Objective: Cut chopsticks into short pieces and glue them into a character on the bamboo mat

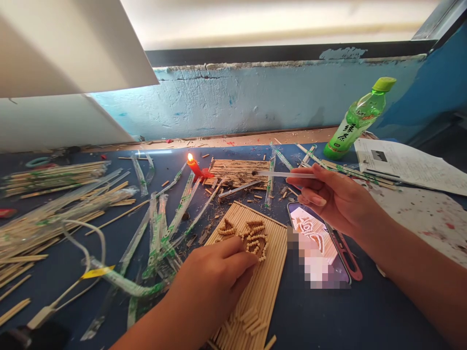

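Observation:
My left hand [213,278] rests on a mat of glued bamboo sticks [272,270], fingers curled and pinched beside the small stick pieces [253,237] arranged in curves on it. What the fingertips hold is hidden. My right hand [330,198] hovers above a phone [321,253] and grips a translucent glue stick [280,174], pointing left toward a lit red candle [196,166]. The stick's dark tip stays well right of the flame.
A second stick mat [237,171] lies behind the candle. Chopsticks and empty wrappers [54,194] litter the left of the blue table. A green tea bottle [359,116] and papers [408,165] sit at the right. A white cable [78,248] runs at front left.

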The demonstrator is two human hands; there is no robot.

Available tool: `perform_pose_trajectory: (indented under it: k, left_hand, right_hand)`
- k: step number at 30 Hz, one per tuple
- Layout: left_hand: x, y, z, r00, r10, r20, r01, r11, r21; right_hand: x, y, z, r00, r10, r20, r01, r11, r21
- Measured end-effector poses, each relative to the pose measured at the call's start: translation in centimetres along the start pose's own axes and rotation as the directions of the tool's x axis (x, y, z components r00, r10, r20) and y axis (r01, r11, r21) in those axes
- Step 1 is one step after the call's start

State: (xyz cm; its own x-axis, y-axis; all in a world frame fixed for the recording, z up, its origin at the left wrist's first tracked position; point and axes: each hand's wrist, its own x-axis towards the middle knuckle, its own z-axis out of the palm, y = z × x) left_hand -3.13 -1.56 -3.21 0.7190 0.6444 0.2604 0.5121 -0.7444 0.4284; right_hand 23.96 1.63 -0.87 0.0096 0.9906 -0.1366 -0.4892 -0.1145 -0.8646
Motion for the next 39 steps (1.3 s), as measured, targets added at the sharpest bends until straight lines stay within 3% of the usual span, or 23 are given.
perform_pose_trajectory:
  k: [17, 24, 26, 29, 34, 37, 39]
  left_hand:
    - [0.2, 0.0, 0.0, 0.999, -0.042, 0.006, 0.043, 0.997, -0.069]
    - [0.1, 0.1, -1.5, 0.992, -0.117, 0.056, 0.125, 0.981, -0.148]
    - [0.0, 0.0, -2.2, 0.987, -0.099, 0.125, 0.119, 0.979, -0.165]
    - [0.0, -0.1, -3.3, 0.955, -0.058, 0.290, 0.102, 0.985, -0.138]
    - [0.5, 0.8, -3.5, 0.852, 0.009, 0.523, 0.034, 0.997, -0.072]
    - [0.6, 1.6, -2.8, 0.794, 0.096, 0.601, -0.047, 0.994, -0.097]
    - [0.4, 2.0, -2.6, 0.788, 0.112, 0.606, -0.062, 0.993, -0.103]
  right_hand:
    - [0.0, 0.2, -0.4, 0.999, 0.014, 0.043, -0.013, 1.000, -0.023]
    - [-0.1, 0.2, -0.4, 0.999, 0.008, 0.034, -0.006, 0.999, -0.050]
    - [-0.1, 0.3, -0.5, 0.999, 0.006, 0.034, -0.004, 0.998, -0.062]
    - [-0.1, 0.3, -0.5, 1.000, 0.009, 0.029, -0.007, 0.997, -0.071]
    - [-0.1, 0.3, -0.3, 1.000, 0.012, 0.020, -0.010, 0.997, -0.071]
    - [-0.1, 0.3, -0.2, 1.000, 0.011, 0.015, -0.010, 0.998, -0.062]
    - [-0.1, 0.3, -0.1, 1.000, 0.011, 0.006, -0.011, 0.998, -0.062]
